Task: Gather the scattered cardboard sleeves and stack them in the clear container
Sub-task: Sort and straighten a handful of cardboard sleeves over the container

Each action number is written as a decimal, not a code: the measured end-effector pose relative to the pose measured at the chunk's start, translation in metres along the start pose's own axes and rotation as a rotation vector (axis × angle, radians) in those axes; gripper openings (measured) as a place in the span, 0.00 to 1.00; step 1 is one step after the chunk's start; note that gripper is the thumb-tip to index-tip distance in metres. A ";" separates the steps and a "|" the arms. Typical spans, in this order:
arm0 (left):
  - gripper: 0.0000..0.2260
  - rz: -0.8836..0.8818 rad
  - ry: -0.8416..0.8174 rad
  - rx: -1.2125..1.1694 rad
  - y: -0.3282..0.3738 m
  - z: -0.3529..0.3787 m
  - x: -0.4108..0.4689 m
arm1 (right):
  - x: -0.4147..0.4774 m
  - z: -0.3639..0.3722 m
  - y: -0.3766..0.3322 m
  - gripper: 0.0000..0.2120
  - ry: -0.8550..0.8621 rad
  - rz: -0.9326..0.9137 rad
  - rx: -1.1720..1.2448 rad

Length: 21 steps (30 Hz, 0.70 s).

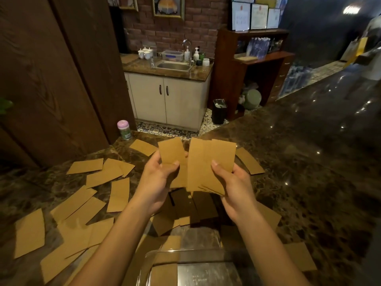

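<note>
Brown cardboard sleeves are being gathered above the marble counter (309, 162), and the clear container (198, 263) serves as the landmark at the near edge of the view. Beyond the container, a fanned bundle of sleeves (208, 168) is pinched in the right hand (233, 186), thumb on the front face and fingers behind. A single sleeve (171, 150) is gripped in the left hand (158, 178) just beside that bundle, their edges close together.

The step in hand appears to be collecting: the single sleeve is likely to be merged into the bundle. The next move calls for the edges to be squared so the stack lies flat, then for the bundle to be lowered into the container or for more sleeves to be picked up.

Roughly a dozen loose sleeves (90, 203) are scattered to the left of the container, overlapping so an exact count cannot be given. About three more are seen to its right and far side. At least one sleeve appears to lie in the container already. One container and one pink-lidded jar (124, 130) are counted, the jar well beyond the container.
</note>
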<state>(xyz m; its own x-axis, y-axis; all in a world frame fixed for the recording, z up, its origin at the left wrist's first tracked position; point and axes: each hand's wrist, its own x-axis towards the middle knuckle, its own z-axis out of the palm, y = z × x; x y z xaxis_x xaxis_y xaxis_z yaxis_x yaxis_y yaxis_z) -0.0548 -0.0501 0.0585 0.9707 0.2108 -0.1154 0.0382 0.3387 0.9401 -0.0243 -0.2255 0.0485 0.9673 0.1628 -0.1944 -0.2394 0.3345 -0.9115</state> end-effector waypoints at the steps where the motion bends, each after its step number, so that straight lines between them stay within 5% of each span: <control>1: 0.12 -0.028 -0.017 -0.021 -0.002 0.005 -0.007 | -0.006 0.003 0.002 0.09 -0.017 -0.009 -0.014; 8: 0.24 -0.284 -0.195 -0.406 -0.005 0.023 -0.050 | -0.039 0.011 0.020 0.17 -0.089 -0.213 -0.339; 12: 0.18 -0.212 -0.189 -0.336 -0.006 0.026 -0.072 | -0.051 0.005 0.018 0.30 -0.069 -0.276 -0.489; 16: 0.13 -0.113 -0.100 -0.224 -0.012 0.029 -0.087 | -0.068 0.002 0.007 0.17 -0.151 -0.252 -0.312; 21: 0.19 -0.051 -0.013 -0.252 -0.014 0.020 -0.098 | -0.076 -0.015 -0.007 0.12 -0.037 -0.210 -0.100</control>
<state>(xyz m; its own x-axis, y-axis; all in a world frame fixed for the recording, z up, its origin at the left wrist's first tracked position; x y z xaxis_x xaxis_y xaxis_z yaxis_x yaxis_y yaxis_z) -0.1459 -0.0938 0.0627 0.9720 0.1764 -0.1555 0.0288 0.5668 0.8234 -0.0947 -0.2542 0.0643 0.9909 0.1338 0.0155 -0.0217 0.2715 -0.9622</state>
